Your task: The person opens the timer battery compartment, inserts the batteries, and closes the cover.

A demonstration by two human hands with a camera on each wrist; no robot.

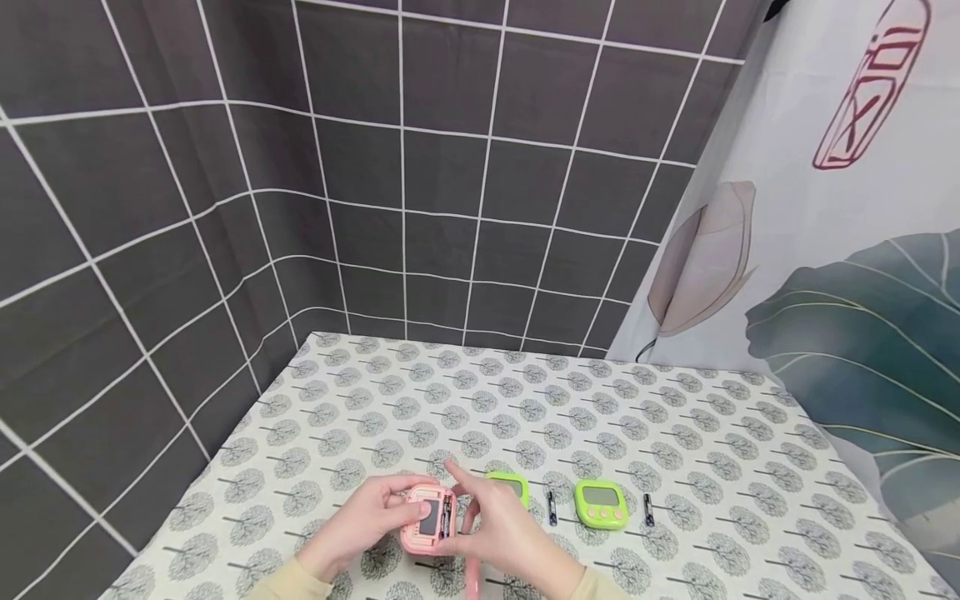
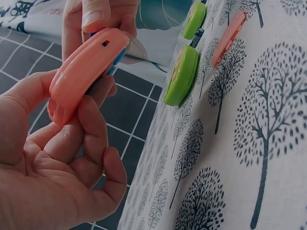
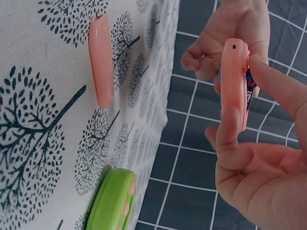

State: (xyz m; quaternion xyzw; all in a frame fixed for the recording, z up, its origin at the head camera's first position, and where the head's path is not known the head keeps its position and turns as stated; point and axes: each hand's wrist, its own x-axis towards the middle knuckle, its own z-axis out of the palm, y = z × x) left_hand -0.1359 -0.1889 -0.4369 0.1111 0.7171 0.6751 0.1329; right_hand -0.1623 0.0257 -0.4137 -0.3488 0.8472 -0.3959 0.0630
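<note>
A small pink digital timer (image 1: 430, 527) is held up over the table, its back with a dark panel facing up. My left hand (image 1: 367, 517) grips its left side, the thumb lying on the back. Along its right edge an uncovered slot shows a dark battery (image 1: 446, 518). With thumb and fingers my right hand (image 1: 504, 518) holds that side. In the right wrist view a fingertip presses by the battery (image 3: 249, 88), while another finger curls against the pink case (image 3: 233, 81). The left wrist view shows the case's smooth pink edge (image 2: 84, 72) between both hands.
A long pink cover piece (image 1: 472, 579) lies below the right hand. To the right are a green timer (image 1: 600, 505) with pink buttons and another green timer (image 1: 517, 478) partly behind the hand. Dark batteries (image 1: 552, 508) lie beside them on the tree-print cloth (image 1: 450, 400).
</note>
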